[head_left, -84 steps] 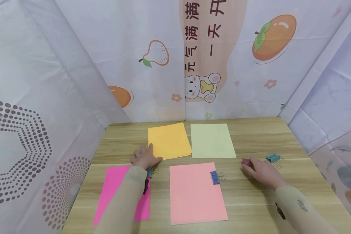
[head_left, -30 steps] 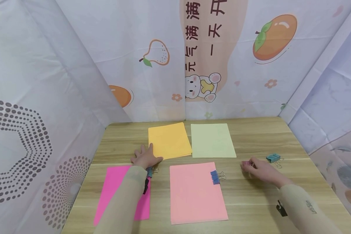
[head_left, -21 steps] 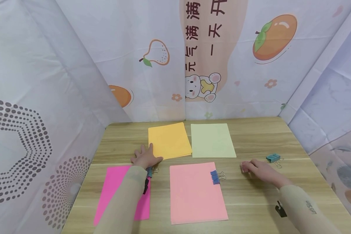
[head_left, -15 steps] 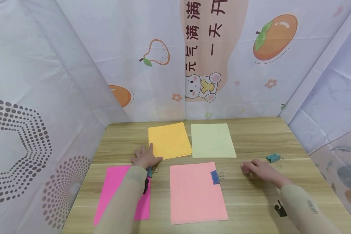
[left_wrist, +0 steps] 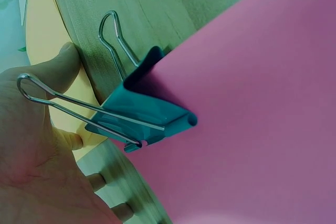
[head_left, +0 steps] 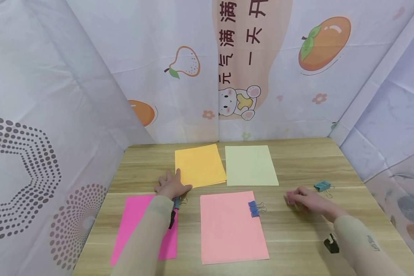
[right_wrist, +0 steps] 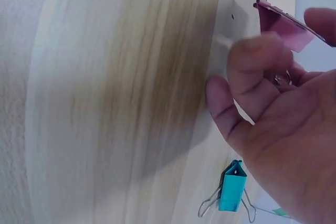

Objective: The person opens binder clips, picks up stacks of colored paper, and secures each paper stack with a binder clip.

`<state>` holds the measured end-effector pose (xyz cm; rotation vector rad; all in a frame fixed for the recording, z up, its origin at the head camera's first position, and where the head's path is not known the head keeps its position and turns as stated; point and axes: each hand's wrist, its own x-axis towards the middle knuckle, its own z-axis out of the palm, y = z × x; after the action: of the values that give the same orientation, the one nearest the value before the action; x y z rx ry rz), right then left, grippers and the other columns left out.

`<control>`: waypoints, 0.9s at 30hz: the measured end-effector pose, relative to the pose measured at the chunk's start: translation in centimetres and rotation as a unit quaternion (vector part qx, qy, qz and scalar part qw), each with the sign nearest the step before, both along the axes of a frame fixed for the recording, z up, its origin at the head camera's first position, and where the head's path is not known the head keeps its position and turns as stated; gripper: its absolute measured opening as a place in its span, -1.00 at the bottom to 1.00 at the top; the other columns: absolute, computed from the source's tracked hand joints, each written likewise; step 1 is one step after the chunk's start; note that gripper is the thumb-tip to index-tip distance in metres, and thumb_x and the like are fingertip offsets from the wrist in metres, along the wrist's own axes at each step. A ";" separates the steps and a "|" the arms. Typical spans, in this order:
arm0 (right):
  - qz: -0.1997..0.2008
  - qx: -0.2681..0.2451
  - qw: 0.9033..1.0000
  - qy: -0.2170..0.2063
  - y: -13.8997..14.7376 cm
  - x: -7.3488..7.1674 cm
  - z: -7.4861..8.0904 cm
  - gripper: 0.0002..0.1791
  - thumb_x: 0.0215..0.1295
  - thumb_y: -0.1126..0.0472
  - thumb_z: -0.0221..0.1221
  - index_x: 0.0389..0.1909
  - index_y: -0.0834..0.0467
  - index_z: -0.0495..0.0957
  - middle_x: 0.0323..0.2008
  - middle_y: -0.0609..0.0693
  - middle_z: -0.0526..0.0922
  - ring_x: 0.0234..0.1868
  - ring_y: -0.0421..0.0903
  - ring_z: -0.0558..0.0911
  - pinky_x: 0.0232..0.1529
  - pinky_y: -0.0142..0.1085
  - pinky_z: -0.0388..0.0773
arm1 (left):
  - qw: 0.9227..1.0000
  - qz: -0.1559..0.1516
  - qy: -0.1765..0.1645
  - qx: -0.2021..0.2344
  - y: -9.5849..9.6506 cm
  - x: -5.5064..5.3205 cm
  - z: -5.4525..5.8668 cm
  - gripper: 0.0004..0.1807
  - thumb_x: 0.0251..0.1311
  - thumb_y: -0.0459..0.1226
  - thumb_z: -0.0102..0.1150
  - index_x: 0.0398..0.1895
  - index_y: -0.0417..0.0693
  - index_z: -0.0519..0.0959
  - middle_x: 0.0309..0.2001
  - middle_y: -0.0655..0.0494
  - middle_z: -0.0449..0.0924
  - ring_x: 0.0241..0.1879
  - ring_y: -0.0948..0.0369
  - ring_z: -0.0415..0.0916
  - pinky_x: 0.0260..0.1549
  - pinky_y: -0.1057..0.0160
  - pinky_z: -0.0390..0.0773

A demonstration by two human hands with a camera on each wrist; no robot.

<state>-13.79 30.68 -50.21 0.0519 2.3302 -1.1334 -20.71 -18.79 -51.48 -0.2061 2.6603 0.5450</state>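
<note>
My left hand lies with spread fingers at the lower left corner of the orange-yellow paper, touching its edge. Under that wrist, a teal binder clip grips the corner of the magenta paper, its wire handles near my palm. On the right, my right hand holds a pink binder clip in its curled fingers, just above the table. A second teal binder clip lies beside that hand, its handles spread. Part of the pink clip is hidden behind the fingers.
Pink paper lies front centre with a blue binder clip on its right edge. Pale green paper sits behind it, beside the orange-yellow paper. A patterned curtain closes off the back of the wooden table.
My right hand has turned the pink clip about in its fingers and shifted slightly to the right, its forearm too. The left hand and the papers have stayed put.
</note>
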 end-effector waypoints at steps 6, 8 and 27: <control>-0.003 -0.018 1.000 -0.014 0.3 0.0 0.1 -0.51 0.56 -0.16 0.02 -0.08 0.26 0.38 -0.42 0.02 0.43 -0.51 -0.07 0.47 -0.39 -0.27 0.47 | 1.000 0.000 0.002 0.002 0.1 0.0 0.1 0.13 0.23 0.27 0.22 0.68 0.08 -0.12 0.60 -0.33 -0.30 0.45 -0.52 -0.25 0.16 -0.64 -0.04; -0.014 -0.025 0.999 -0.016 0.3 -0.1 0.1 -0.48 0.56 -0.20 -0.01 -0.10 0.26 0.42 -0.49 -0.02 0.39 -0.53 -0.08 0.47 -0.38 -0.26 0.49 | 1.000 0.000 0.002 0.003 0.1 0.0 0.1 0.13 0.23 0.27 0.22 0.68 0.08 -0.12 0.60 -0.33 -0.29 0.45 -0.52 -0.24 0.15 -0.64 -0.02; -0.036 -0.264 0.954 -0.137 2.0 -0.3 -0.7 -0.50 0.66 -0.08 -0.17 0.06 0.29 0.46 -0.40 -0.06 0.37 -0.60 -0.15 0.26 -0.38 -0.20 0.53 | 1.000 -0.004 -0.002 0.009 -0.1 0.0 0.0 0.12 0.25 0.27 0.20 0.68 0.07 -0.15 0.60 -0.36 -0.35 0.46 -0.55 -0.34 0.15 -0.68 -0.09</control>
<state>-14.05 32.73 -50.92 0.0916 1.7374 -1.6365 -20.68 -18.91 -51.44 -0.1919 2.6509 0.5642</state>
